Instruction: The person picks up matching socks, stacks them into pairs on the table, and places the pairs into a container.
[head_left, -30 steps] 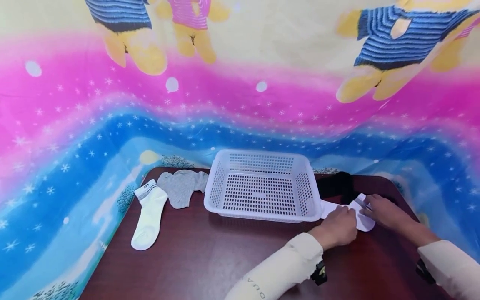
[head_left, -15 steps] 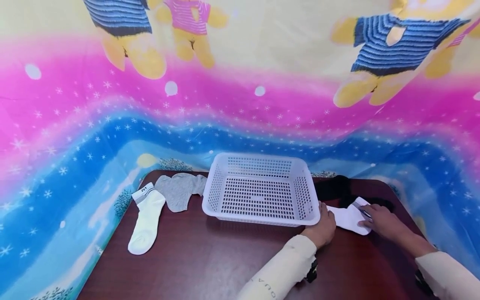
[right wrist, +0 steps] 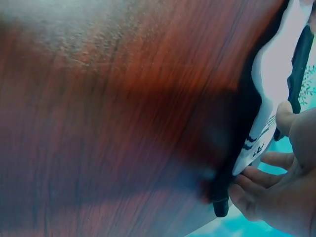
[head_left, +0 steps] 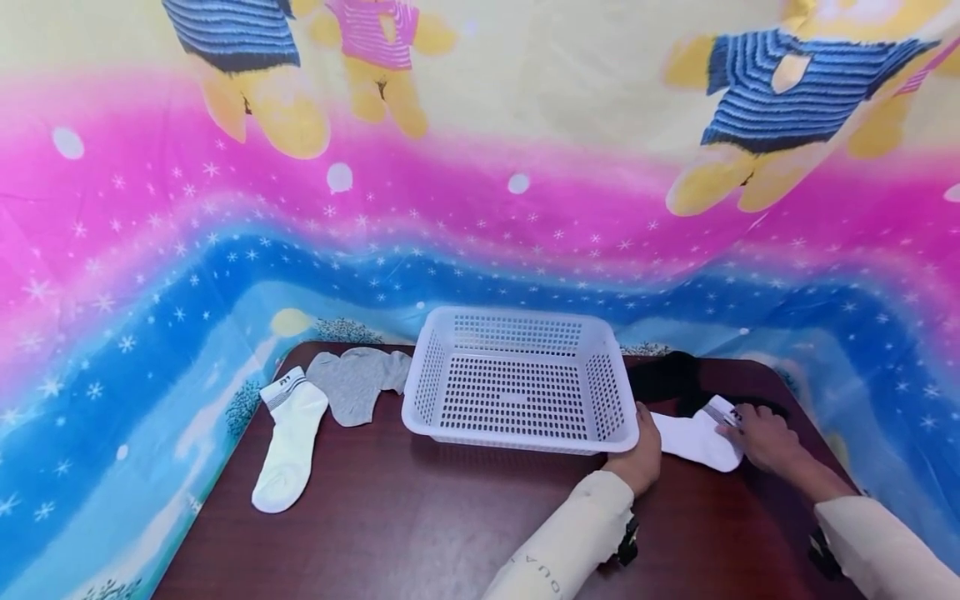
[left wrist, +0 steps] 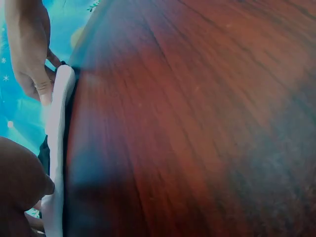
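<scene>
A white sock (head_left: 693,439) with dark stripes at its cuff lies flat on the table, right of a white basket (head_left: 517,443). My left hand (head_left: 636,462) is at the sock's left end, right beside the basket's front right corner, and partly hides that end. In the left wrist view, its thumb overlaps the sock. My right hand (head_left: 767,439) is at the cuff. The right wrist view shows its thumb (right wrist: 285,116) over the sock, with spread fingers touching the cuff's edge.
Black socks (head_left: 663,375) lie behind the white one, near the table's back edge. Left of the basket are a grey sock (head_left: 352,385) and another white sock (head_left: 288,454). A patterned cloth (head_left: 480,208) hangs behind the dark wooden table (head_left: 420,525).
My left hand has slid left along the sock to the basket's corner. The sock's middle now shows, lying flatter. My right hand has shifted slightly right at the cuff.
</scene>
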### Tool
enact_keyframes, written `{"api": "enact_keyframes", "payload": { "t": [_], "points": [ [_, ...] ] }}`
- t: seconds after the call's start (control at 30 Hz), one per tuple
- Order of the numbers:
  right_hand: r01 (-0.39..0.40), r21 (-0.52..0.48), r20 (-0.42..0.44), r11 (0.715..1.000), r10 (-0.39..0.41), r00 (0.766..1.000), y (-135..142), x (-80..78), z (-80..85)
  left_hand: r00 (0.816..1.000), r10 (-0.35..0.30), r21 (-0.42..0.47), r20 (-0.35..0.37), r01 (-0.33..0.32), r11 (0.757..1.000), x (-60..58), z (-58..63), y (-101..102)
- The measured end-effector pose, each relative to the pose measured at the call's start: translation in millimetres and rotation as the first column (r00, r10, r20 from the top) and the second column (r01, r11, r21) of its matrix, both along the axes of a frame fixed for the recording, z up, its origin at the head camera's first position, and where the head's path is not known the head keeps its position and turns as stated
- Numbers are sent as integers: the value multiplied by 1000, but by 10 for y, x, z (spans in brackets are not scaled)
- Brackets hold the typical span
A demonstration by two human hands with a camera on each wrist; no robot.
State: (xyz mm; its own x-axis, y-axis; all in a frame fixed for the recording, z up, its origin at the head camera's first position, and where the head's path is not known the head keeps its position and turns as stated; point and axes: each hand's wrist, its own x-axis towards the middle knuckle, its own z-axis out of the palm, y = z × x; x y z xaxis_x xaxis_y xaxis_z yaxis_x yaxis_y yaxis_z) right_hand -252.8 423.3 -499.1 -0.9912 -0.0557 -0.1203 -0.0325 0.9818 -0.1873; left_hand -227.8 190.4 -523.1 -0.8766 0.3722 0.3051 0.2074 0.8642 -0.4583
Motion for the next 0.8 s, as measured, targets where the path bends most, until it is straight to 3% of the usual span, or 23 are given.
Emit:
{"api": "enact_keyframes", "payload": {
  "t": [0.1, 0.23, 0.5, 0.6, 0.8],
  "points": [
    [48, -5, -3, 999, -48, 999, 37, -46, -27, 998, 18, 2, -61, -18, 1000, 5, -25, -12],
    [87, -14, -11, 996, -87, 996, 114, -104, -46, 998, 26, -33, -52, -27, 999, 23, 1, -6],
    [10, -19, -48, 1000, -10, 999, 258, -196, -79, 988, 86, 33, -130, -82, 996, 3, 10, 47],
    [-4, -23, -55, 1000, 3, 998, 281, -237, -84, 987, 115, 38, -114, -111, 993, -44, 8, 79],
    [22, -75, -33, 997, -25, 999, 275, -249, -59, 981, 192, 18, -9, -192, 981, -131, 48, 158]
  ]
}}
